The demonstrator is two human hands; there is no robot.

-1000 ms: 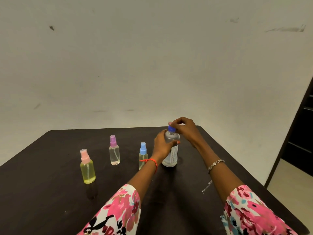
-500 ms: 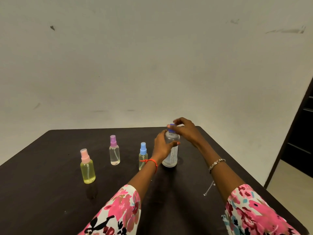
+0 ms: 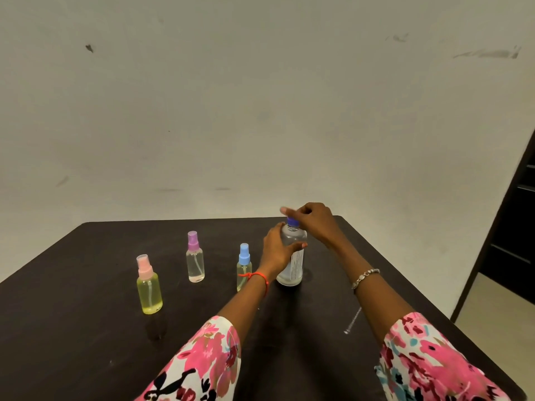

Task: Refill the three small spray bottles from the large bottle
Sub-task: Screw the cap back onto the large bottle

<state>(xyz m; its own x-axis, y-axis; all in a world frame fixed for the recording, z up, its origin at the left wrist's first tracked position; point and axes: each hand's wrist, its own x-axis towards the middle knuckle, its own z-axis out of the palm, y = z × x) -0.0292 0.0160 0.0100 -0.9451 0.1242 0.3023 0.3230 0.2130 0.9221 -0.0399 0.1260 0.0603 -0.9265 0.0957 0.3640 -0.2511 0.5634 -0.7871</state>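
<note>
1. A dark brown, matte wooden table (image 3: pixel 72 328) fills the lower half of the frame, its far edge against a pale, scuffed wall (image 3: pixel 260 96) that takes up the upper half.
2. Two forearms in pink floral sleeves (image 3: pixel 202 360) reach in from the bottom edge toward the centre of the frame.
3. The large clear plastic bottle with a white label (image 3: pixel 293 263) stands upright on the table just right of centre.
4. The left hand (image 3: pixel 278 250), with an orange thread band at its wrist, is wrapped around the side of that bottle, fingers curled onto its body.
5. The right hand (image 3: pixel 314 222), with a beaded bracelet on the wrist, sits over the bottle's top; its fingers are bent around the blue screw cap (image 3: pixel 292 222), though whether they actually pinch it I cannot tell.
6. The small yellow-tinted spray bottle with a pink cap (image 3: pixel 148 287) stands at lower left of centre.
7. The small clear spray bottle with a purple cap (image 3: pixel 195 260) stands farther back, right of the yellow one.
8. The small pale spray bottle with a blue cap (image 3: pixel 244 263) stands just beside the left wrist, partly hidden by it.
9. A thin silvery chain (image 3: pixel 353 321) lies on the table under the right forearm.
</note>
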